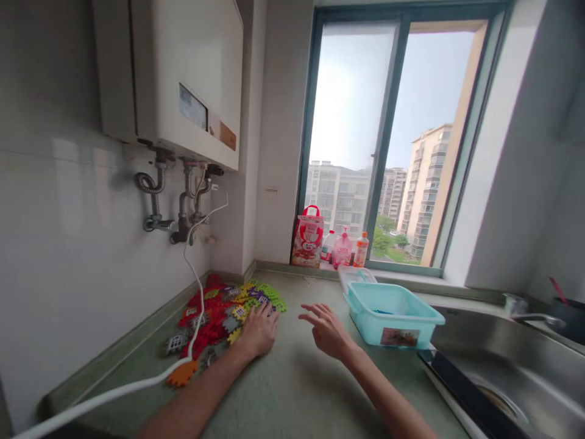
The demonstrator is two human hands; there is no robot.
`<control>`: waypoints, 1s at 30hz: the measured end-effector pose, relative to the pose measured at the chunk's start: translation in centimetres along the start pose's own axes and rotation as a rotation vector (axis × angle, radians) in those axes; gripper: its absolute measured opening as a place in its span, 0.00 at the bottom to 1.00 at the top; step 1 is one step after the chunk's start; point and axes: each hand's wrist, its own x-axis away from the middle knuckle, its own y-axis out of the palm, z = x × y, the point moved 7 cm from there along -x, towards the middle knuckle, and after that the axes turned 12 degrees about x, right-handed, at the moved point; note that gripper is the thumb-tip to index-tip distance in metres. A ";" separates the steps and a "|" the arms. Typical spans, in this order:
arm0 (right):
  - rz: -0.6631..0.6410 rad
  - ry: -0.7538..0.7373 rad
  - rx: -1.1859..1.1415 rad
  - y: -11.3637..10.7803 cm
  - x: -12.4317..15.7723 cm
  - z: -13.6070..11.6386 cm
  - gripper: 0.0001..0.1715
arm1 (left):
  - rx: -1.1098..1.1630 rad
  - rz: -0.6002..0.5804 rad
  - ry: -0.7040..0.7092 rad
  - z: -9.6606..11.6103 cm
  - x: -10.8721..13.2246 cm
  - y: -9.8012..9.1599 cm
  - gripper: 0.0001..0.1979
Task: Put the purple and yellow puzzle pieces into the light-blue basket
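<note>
A heap of small flat plastic building pieces (214, 311), red, yellow, green, purple and grey, lies on the green counter (292, 390) against the left wall. My left hand (259, 332) rests on the right edge of that heap with its fingers curled over some pieces; I cannot see whether it grips one. Just to the right, my right hand (325, 330) hovers a little above the bare counter, its fingers spread and nothing in it. A light blue plastic tub (393, 314) stands just right of the right hand.
A white cable (194, 292) hangs from the wall boiler (169, 79) and trails across the pieces. An orange piece (181, 373) lies apart, nearer me. A steel sink (507, 366) is at the right. A red bag (308, 239) and bottles (342, 249) stand by the window.
</note>
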 end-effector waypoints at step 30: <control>-0.219 0.128 -0.154 6.4 3.0 0.8 0.31 | 0.124 -0.058 0.221 2.9 0.4 -1.1 0.25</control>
